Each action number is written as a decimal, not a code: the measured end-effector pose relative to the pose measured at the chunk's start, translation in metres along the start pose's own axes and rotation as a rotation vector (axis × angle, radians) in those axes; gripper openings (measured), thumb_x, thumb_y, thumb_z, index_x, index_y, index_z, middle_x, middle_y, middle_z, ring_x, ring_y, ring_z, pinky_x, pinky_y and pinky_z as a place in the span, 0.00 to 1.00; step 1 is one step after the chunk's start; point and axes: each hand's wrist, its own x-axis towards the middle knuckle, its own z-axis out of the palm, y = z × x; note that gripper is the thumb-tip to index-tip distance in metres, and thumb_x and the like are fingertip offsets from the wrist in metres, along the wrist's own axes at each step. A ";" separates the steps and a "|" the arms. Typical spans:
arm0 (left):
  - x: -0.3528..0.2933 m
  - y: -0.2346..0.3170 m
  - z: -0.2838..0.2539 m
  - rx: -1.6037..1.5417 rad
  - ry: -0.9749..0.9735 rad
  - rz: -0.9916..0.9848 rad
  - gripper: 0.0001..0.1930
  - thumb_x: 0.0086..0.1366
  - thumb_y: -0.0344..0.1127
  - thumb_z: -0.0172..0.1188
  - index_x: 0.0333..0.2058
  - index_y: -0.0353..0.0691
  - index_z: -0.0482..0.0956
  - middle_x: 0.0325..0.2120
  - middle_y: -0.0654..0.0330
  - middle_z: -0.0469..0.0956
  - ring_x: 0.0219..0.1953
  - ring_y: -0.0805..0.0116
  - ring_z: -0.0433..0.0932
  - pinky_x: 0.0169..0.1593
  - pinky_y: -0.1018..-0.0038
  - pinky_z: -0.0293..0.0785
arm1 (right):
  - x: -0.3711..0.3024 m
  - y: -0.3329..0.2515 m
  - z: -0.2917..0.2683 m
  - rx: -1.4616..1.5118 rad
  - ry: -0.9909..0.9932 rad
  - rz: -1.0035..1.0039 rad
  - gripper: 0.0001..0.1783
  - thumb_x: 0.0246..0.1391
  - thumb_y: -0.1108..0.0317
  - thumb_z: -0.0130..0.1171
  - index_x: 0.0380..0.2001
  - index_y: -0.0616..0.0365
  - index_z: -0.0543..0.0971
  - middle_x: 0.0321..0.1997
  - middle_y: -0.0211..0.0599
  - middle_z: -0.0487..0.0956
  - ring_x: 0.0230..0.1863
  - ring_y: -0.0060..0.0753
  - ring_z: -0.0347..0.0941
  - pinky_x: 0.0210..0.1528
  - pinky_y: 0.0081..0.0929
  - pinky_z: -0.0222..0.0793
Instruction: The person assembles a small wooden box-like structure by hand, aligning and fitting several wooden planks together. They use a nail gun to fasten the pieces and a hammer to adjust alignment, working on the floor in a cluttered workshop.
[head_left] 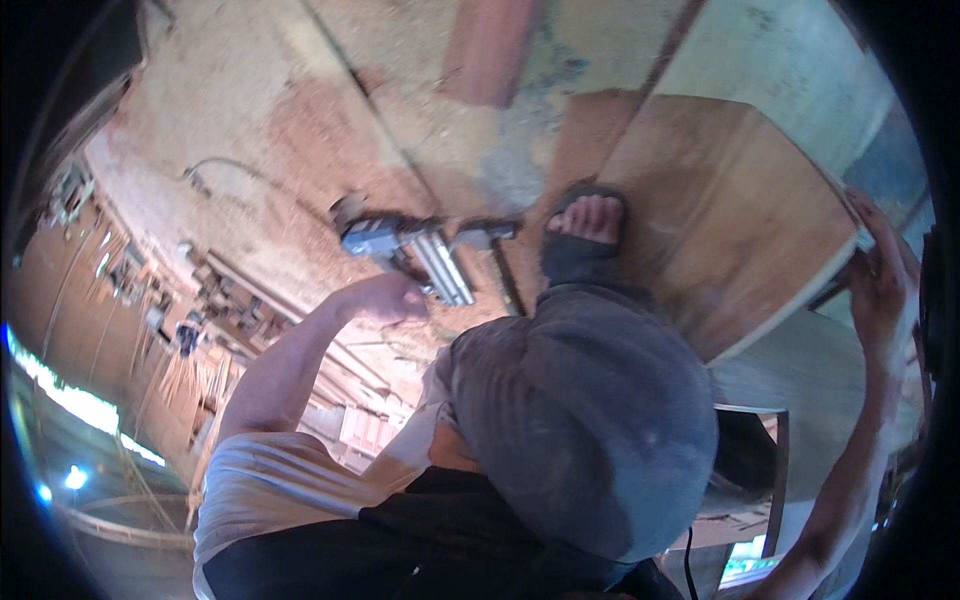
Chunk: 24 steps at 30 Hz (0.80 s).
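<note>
1. Wooden panel (745, 215) is at the right, beside the sandalled foot (590, 222).
2. Right hand (880, 280) is closed around the panel's outer edge.
3. Left hand (392, 298) is curled just beside the nail gun (410, 250); whether it grips anything, I cannot tell.
4. A hammer (506, 275) lies between nail gun and foot.
</note>
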 end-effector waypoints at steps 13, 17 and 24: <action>0.148 -0.201 0.055 -1.079 0.765 0.270 0.17 0.64 0.28 0.59 0.51 0.45 0.79 0.40 0.66 0.83 0.37 0.72 0.78 0.40 0.71 0.74 | 0.012 -0.025 -0.004 -0.149 0.020 -0.050 0.31 0.40 0.87 0.65 0.53 0.62 0.82 0.54 0.45 0.85 0.52 0.47 0.84 0.51 0.35 0.80; 0.115 -0.169 0.044 -1.250 0.586 0.319 0.12 0.56 0.24 0.65 0.41 0.38 0.80 0.34 0.62 0.81 0.37 0.69 0.81 0.43 0.72 0.76 | 0.022 -0.045 -0.007 -0.213 0.062 -0.174 0.27 0.35 0.86 0.66 0.45 0.61 0.83 0.49 0.45 0.86 0.50 0.51 0.84 0.51 0.38 0.81; -0.016 -0.048 0.005 -0.810 0.728 0.297 0.11 0.51 0.27 0.71 0.35 0.38 0.82 0.26 0.62 0.80 0.30 0.71 0.81 0.39 0.70 0.79 | 0.026 -0.051 -0.010 -0.251 0.055 -0.232 0.30 0.30 0.87 0.62 0.45 0.62 0.83 0.47 0.46 0.86 0.48 0.52 0.85 0.48 0.40 0.81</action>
